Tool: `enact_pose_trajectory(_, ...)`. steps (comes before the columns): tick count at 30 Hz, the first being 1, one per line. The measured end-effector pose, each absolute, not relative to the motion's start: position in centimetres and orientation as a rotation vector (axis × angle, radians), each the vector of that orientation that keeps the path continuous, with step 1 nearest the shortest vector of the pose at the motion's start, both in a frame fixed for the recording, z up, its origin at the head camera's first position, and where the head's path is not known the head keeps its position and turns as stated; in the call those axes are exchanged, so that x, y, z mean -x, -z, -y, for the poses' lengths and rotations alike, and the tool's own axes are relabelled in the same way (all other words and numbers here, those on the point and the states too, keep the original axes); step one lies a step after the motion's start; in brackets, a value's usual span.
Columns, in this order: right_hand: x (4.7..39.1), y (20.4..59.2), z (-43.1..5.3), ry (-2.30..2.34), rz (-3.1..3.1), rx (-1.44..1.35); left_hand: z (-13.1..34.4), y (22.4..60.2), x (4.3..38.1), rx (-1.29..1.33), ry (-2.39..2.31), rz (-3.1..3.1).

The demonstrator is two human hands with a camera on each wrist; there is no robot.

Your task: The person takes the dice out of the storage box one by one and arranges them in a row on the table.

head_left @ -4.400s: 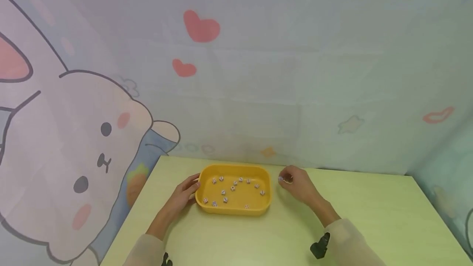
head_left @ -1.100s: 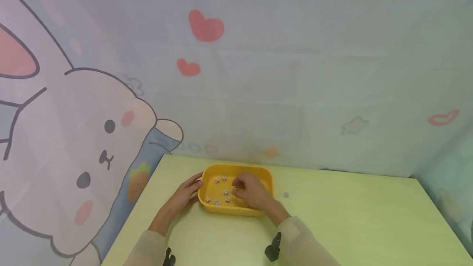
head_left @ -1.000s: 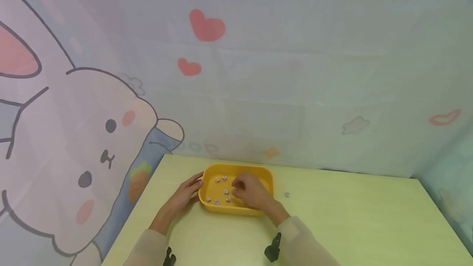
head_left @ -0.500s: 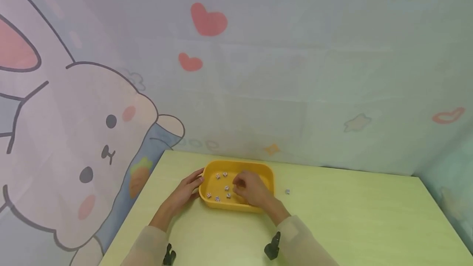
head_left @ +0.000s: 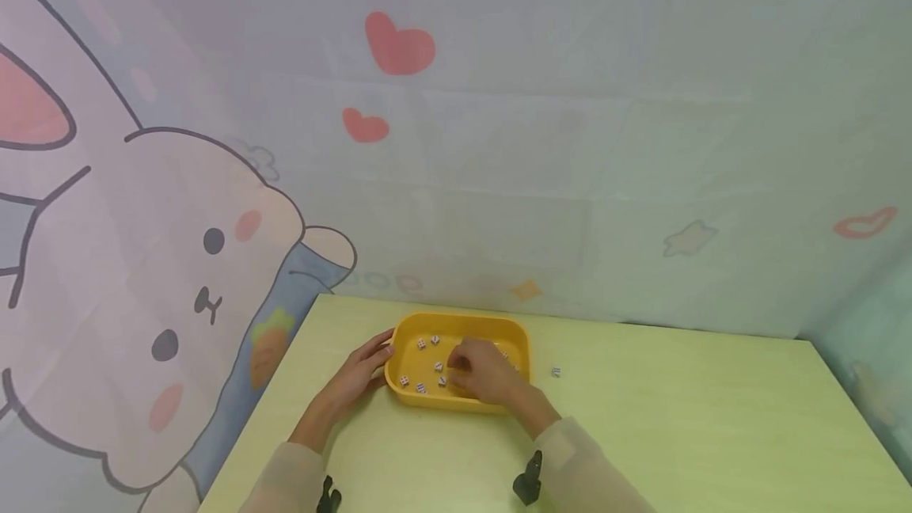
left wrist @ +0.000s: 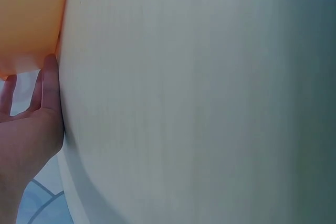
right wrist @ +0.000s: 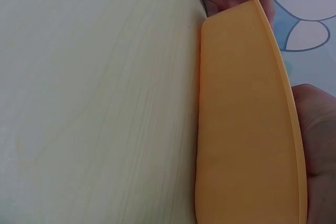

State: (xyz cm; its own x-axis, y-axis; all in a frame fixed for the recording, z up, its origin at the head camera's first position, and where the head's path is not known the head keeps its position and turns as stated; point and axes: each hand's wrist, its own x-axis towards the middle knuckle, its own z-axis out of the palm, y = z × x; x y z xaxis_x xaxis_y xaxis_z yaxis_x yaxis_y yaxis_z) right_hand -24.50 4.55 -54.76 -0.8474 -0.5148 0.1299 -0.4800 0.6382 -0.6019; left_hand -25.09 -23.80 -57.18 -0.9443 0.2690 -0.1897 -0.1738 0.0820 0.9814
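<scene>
In the head view, your left hand [head_left: 355, 374] lies with fingers fairly straight against the left end of the yellow tray [head_left: 445, 403], as it did earlier. Your right hand [head_left: 484, 370] has moved: four seconds ago it pinched a die beyond the tray's right end; now it is inside the tray, fingers curled, and you can't tell whether they hold anything. A single die [head_left: 556, 371] now sits on the table [head_left: 677, 394], right of the tray. Six dice [head_left: 438, 367] lie in plain sight left of your right hand; others peek out past its far side.

In the left wrist view, your left fingers touch the tray's end.

In the right wrist view, the tray's side hides your right fingertips.
</scene>
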Motion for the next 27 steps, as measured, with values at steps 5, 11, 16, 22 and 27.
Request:
enact_pose_trajectory(5, 25.3, 54.5, -4.4, 1.027, -2.741, 0.882, 23.7, 57.1, 25.3, -0.072, -1.938, -2.035)
enact_pose_trajectory(11, 26.1, 54.6, -4.2, 1.029, -2.649, 0.828, 23.4, 57.0, 25.5, -0.056, -1.954, -2.023)
enact_pose_trajectory(16, 26.3, 54.8, -4.1, 1.008, -2.622, 0.789, 23.1, 57.2, 25.5, -0.059, -1.962, -2.032)
enact_pose_trajectory(22, 26.3, 55.3, -4.2, 0.998, -2.598, 0.810, 22.7, 57.8, 25.6, -0.051, -1.971, -2.019)
enact_pose_trajectory(27, 26.7, 55.1, -4.5, 0.976, -2.660, 0.836, 22.5, 57.6, 26.0, -0.079, -1.975, -2.019)
